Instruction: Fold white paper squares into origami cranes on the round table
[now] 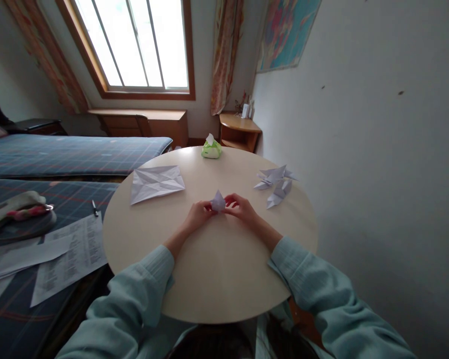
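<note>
Left hand (202,212) pinched small folded paper (218,201), frame centre, probably to steady it; right hand (243,208) met its right edge, grip unclear. Folded shapes (280,192) lay frame right on surface (217,269), apparently parked aside.

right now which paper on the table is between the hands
The small pointed paper; the creased sheet lies left, the other folded pieces right, both untouched.

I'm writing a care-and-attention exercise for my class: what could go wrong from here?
The small folded paper sits between the left hand and right hand; pressing hard might crush it. The folded pieces lie near the right edge of the table, so the right sleeve could perhaps brush them off.
</note>
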`<state>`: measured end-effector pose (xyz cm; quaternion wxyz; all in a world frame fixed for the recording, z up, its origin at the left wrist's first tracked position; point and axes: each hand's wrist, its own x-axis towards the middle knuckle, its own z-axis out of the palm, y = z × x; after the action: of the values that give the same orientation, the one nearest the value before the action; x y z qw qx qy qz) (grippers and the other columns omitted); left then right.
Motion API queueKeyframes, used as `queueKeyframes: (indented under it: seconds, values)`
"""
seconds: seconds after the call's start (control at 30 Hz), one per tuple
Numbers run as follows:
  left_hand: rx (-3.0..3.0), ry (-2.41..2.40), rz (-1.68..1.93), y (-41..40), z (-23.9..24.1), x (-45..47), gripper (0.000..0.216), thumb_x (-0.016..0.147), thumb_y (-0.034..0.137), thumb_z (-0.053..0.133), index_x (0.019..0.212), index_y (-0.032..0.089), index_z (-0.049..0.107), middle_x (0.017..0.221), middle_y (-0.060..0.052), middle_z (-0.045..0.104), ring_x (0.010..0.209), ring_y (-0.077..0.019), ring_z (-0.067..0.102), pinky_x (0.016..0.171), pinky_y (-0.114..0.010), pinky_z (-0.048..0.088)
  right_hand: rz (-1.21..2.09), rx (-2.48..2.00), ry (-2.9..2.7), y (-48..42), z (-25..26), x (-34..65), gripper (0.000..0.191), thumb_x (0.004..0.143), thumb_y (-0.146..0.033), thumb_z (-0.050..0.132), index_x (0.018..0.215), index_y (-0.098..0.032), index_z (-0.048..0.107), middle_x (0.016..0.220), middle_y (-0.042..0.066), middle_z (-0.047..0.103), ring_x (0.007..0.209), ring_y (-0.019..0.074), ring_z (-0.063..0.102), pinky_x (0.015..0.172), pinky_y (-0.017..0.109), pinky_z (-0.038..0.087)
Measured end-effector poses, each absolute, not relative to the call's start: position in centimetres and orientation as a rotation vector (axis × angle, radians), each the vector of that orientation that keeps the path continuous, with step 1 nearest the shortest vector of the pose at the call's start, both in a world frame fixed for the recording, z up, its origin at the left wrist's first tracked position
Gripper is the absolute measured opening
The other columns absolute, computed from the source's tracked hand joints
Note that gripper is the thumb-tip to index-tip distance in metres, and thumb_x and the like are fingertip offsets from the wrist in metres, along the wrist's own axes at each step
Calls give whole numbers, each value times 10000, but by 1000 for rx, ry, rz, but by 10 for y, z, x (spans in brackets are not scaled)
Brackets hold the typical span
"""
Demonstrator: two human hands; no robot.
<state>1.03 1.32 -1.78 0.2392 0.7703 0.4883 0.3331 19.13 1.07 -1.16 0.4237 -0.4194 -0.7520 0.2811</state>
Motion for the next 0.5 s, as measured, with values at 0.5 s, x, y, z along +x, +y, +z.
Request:
queueKeyframes:
  seconds: [0.5]
  values:
    - [1717, 930, 1073, 21, -29, 13, 367, 596, 325, 667, 834, 178, 429, 884, -34, 591, 748, -141, 585, 630, -251, 452, 521, -1064, -1843, 18, -19, 196, 91, 705, -227, 568, 717, -156, 624, 648, 20, 634, 582, 118, 563, 553, 228, 446]
